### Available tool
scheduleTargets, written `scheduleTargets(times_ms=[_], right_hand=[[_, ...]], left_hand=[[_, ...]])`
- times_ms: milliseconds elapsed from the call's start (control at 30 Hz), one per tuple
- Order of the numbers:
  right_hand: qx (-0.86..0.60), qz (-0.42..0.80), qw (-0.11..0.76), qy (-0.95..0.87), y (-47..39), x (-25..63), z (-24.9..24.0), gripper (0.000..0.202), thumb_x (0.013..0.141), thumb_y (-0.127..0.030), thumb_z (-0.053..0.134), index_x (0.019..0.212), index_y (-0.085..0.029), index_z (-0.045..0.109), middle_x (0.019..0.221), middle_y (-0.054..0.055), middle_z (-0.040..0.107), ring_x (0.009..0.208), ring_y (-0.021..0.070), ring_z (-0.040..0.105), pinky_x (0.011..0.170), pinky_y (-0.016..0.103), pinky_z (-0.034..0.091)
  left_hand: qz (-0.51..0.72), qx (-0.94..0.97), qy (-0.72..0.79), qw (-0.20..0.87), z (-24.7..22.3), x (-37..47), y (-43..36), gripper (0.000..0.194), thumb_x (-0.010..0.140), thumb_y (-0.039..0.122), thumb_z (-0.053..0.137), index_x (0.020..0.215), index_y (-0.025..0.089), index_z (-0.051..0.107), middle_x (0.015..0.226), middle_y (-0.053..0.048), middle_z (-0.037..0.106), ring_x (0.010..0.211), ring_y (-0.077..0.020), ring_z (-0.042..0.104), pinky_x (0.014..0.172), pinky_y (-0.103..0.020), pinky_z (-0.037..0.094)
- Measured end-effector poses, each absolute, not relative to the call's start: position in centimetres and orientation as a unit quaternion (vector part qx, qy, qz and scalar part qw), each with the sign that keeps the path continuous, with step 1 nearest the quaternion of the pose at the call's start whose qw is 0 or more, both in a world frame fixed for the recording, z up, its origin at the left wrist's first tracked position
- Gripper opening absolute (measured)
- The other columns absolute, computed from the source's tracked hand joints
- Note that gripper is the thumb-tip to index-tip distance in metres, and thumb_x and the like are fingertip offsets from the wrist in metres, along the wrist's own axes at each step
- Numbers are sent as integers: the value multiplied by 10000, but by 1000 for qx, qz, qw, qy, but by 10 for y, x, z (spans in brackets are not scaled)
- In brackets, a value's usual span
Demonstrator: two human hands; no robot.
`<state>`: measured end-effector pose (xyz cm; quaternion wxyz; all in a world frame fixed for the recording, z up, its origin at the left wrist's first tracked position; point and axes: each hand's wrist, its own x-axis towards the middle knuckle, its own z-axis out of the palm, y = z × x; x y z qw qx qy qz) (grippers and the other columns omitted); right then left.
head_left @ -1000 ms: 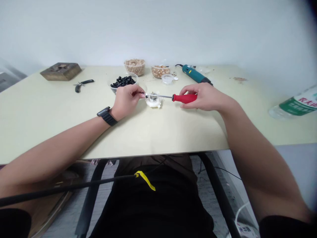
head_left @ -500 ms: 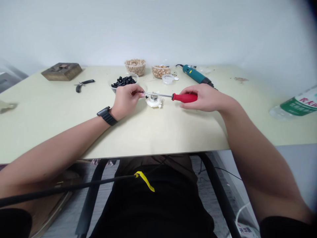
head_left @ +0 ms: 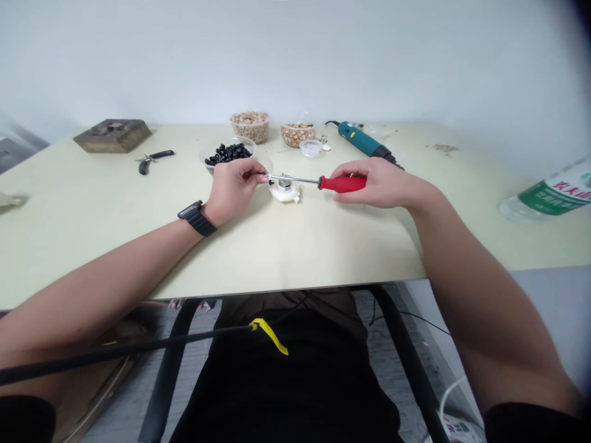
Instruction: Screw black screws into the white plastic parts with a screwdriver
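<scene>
Pale object (head_left: 9,200) newly at far left.

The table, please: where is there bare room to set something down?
It is bare between the pliers and left forearm, in front of the white part, and between right forearm and bottle. Bowls and green tool crowd the back.

right hand (head_left: 369,183) on red screwdriver (head_left: 342,184)

The bottle label (head_left: 558,192) reads "农夫山" in red.
</scene>
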<state>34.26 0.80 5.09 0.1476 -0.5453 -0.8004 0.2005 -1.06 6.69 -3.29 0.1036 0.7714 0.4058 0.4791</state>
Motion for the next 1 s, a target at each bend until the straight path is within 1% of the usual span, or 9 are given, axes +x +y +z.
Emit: scheduleTargets(times_ms=[67, 133, 300, 367, 467, 667, 800, 1000], right_hand=[[-553, 220, 153, -789, 7, 342, 51, 511, 823, -611, 961, 1219, -299, 876, 1114, 67, 804, 894, 281, 695, 777, 422, 485], [-569, 226, 144, -778, 6, 340, 51, 537, 815, -622, 996, 1219, -292, 870, 1054, 64, 787, 842, 264, 677, 749, 413, 470], [-576, 181, 135, -786, 4, 335, 53, 333, 858, -548, 958, 1013, -270, 861, 943, 48, 741, 836, 258, 646, 751, 408, 434], [-573, 184, 136, -787, 5, 335, 53, 304, 856, -518, 943, 1014, -271, 863, 945, 47, 747, 840, 262, 648, 755, 411, 436], [-569, 189, 144, -787, 5, 337, 53, 326, 850, -533, 942, 1041, -279, 867, 963, 50, 755, 864, 277, 661, 761, 417, 442], [-560, 192, 155, -791, 3, 340, 56, 364, 805, -579, 945, 1014, -294, 859, 937, 43, 752, 876, 292, 663, 754, 422, 451], [-566, 189, 161, -786, 3, 342, 57, 381, 800, -612, 946, 1002, -302, 860, 941, 47, 758, 882, 302, 669, 751, 432, 455], [-566, 186, 162, -786, 3, 343, 57, 378, 798, -606, 940, 1005, -304, 848, 936, 49, 750, 866, 302, 663, 756, 438, 448]], left_hand=[[479, 770, 409, 106, -32, -10, 66, 162, 914, 84, 825, 912, 236, 882, 849, -13, 848, 781, -202, 733, 736, -366, 553], [477, 767, 414, 110, -31, -9, 64, 173, 913, 74, 824, 905, 238, 880, 842, -12, 843, 776, -199, 726, 730, -361, 555], [473, 762, 426, 121, -30, -7, 64, 178, 924, 54, 839, 892, 226, 867, 828, -9, 826, 763, -184, 705, 732, -356, 522], [473, 761, 427, 122, -30, -7, 65, 153, 922, 69, 861, 893, 219, 868, 815, -8, 821, 753, -177, 691, 727, -348, 501], [483, 756, 422, 134, -32, -6, 67, 114, 926, 105, 875, 907, 218, 868, 812, -8, 825, 744, -171, 672, 720, -334, 493], [499, 744, 412, 165, -36, -5, 71, 112, 930, 121, 876, 902, 226, 849, 797, -8, 801, 725, -171, 664, 703, -333, 509], [512, 737, 402, 181, -38, -7, 75, 95, 924, 135, 866, 922, 230, 853, 792, -15, 802, 699, -170, 657, 665, -323, 516], [516, 731, 396, 205, -38, -7, 75, 114, 941, 106, 859, 941, 219, 861, 851, -31, 827, 707, -157, 660, 680, -319, 540]])
